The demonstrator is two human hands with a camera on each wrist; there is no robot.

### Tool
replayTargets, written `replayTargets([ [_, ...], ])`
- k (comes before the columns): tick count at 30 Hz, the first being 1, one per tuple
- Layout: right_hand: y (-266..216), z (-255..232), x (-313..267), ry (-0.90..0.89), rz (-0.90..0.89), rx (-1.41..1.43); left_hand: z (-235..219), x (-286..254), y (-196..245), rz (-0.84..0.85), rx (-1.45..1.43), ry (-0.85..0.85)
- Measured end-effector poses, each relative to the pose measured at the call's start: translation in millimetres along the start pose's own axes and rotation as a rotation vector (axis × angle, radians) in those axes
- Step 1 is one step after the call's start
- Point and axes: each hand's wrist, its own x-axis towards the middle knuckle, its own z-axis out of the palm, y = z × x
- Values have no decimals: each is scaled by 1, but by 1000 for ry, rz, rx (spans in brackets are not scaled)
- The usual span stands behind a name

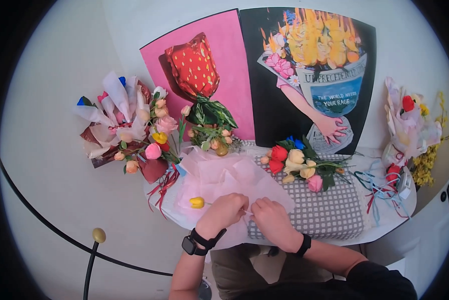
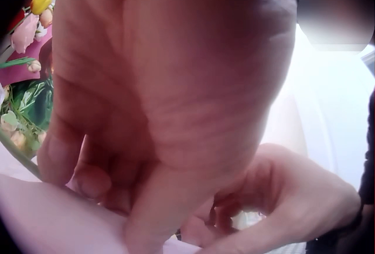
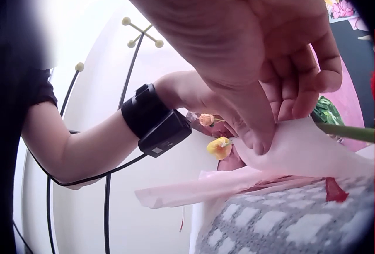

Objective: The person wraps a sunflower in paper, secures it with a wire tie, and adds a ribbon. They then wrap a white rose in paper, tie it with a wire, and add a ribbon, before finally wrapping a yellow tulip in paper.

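Note:
Both hands meet over a sheet of pale pink wrapping paper (image 1: 224, 172) at the table's front. My left hand (image 1: 223, 212) pinches the paper's edge between thumb and fingers. Close beside it, my right hand (image 1: 273, 220) pinches the same edge; the right wrist view shows its thumb on the pale paper (image 3: 293, 148). A yellow tulip (image 1: 197, 202) lies left of the left hand, its stem running toward that hand. In the right wrist view a green stem (image 3: 351, 133) crosses behind the paper.
Loose roses (image 1: 295, 156) lie on a grey patterned cloth (image 1: 329, 212) to the right. A wrapped bouquet (image 1: 129, 125) stands at the left, another (image 1: 404, 120) at the right. Blue and red ribbons (image 1: 382, 190) lie near the right edge. Two paintings (image 1: 309, 85) lean behind.

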Motion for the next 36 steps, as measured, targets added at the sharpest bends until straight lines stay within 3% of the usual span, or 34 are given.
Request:
replayTargets([
  [7, 4, 0, 1, 4, 26, 18, -3, 13, -8, -91, -85, -181],
  [9, 11, 3, 3, 27, 126, 198, -3, 13, -5, -106, -100, -190],
  [11, 22, 10, 4, -5, 176, 267, 2, 11, 0, -3, -46, -23],
  [16, 43, 4, 12, -132, 306, 465, 5, 7, 12, 132, 67, 77],
  [18, 46, -17, 20, -382, 403, 710, 6, 7, 15, 165, 102, 112],
  [19, 50, -13, 21, -376, 405, 715, 6, 8, 16, 176, 165, 113],
  [21, 61, -3, 22, -279, 224, 639, 6, 8, 16, 195, 230, 109],
  [25, 61, 0, 21, -256, 196, 555, 6, 14, 12, 234, 191, 128],
  [28, 57, 6, 16, -138, 163, 515, 8, 16, 10, 241, 164, 134],
  [31, 42, -1, 11, -189, 271, 381, 11, 18, 10, 238, 201, 125],
  [33, 35, 6, 3, 53, 123, 209, 12, 18, 11, 234, 225, 118],
  [36, 29, 11, 0, 57, 122, 113, 12, 16, 12, 216, 230, 122],
])
